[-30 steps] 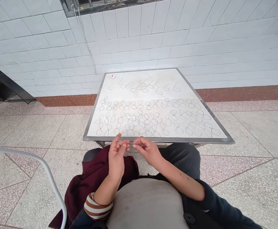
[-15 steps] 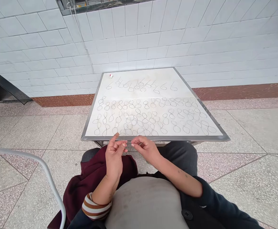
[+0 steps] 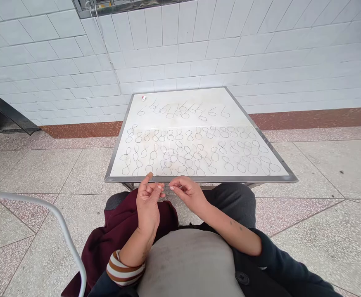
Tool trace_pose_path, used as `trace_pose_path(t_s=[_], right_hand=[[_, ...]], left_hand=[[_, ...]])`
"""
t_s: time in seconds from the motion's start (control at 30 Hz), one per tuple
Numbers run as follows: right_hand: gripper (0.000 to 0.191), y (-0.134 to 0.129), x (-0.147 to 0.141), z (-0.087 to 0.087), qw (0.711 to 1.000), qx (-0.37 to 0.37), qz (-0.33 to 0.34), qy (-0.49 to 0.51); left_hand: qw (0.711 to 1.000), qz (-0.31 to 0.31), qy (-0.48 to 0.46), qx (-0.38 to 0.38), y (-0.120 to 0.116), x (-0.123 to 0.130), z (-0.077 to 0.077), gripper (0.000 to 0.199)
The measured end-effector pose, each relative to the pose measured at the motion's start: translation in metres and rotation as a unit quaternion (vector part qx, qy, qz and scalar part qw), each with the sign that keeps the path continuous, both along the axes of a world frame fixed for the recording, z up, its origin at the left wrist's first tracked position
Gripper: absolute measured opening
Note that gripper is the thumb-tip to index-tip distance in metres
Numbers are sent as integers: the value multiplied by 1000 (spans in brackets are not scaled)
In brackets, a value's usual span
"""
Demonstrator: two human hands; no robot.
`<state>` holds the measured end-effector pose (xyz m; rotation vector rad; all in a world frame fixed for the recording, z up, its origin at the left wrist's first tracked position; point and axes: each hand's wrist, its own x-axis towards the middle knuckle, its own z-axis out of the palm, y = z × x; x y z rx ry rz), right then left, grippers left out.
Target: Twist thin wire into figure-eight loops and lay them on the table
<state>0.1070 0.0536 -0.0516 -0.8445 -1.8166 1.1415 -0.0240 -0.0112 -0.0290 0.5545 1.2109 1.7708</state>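
In front of the near table edge, my left hand (image 3: 149, 204) has its thumb and a finger pinched together, with the index finger pointing up. Facing it, my right hand (image 3: 189, 194) pinches with thumb and fingertips. A thin thread-like strand (image 3: 166, 185) appears to run across the small gap between both pinches; its exact kind is too fine to make out. Beyond the hands is a white tabletop (image 3: 155, 123) with a grey metal rim. Several thin dark loops (image 3: 189, 135) shaped like eights and sixes cover its surface; I cannot tell whether they are drawn or laid there.
A small white and red object (image 3: 143, 98) sits at the table's far left corner. A tiled wall (image 3: 193, 57) stands behind the table. To the left curves a grey tube (image 3: 63, 231). Dark red cloth (image 3: 106, 247) lies over my left leg.
My right hand has shifted very slightly left, closer to my left hand. Both pinches stay closed, and the table looks the same.
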Motion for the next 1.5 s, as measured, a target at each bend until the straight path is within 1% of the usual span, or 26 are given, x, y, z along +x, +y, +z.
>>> trace_pose_path(t_s=[0.13, 0.27, 0.4, 0.5, 0.6, 0.83, 1.0, 1.3, 1.37, 1.5], right_hand=[[8, -1, -1, -1, 1000, 1, 2, 8], [8, -2, -1, -5, 1000, -17, -4, 24], [9, 1, 0, -7, 1000, -13, 6, 22], [11, 2, 0, -6, 1000, -12, 14, 22], [12, 2, 0, -5, 999, -17, 18, 40], [10, 2, -3, -9, 996, -51, 40, 59], [9, 3, -2, -12, 996, -59, 45, 43], [9, -1, -6, -9, 993, -98, 45, 41], [8, -1, -5, -8, 993, -101, 45, 43], [14, -2, -2, -7, 994, -93, 36, 40]], left_hand=[[1000, 11, -13, 9, 0, 2, 2, 52], [1000, 19, -15, 17, 0, 2, 3, 52], [1000, -4, -19, 16, -1, 2, 2, 54], [1000, -24, -15, 6, 0, 1, 1, 53], [1000, -29, -10, -1, 0, 2, 1, 52], [1000, -23, 15, 2, 0, 1, 1, 50], [1000, -22, 10, -5, 0, 1, 1, 50], [999, -5, 35, -12, 3, -1, -4, 48], [1000, -2, 23, -15, 3, -2, -3, 49], [1000, -11, -18, -23, 4, -4, -1, 50]])
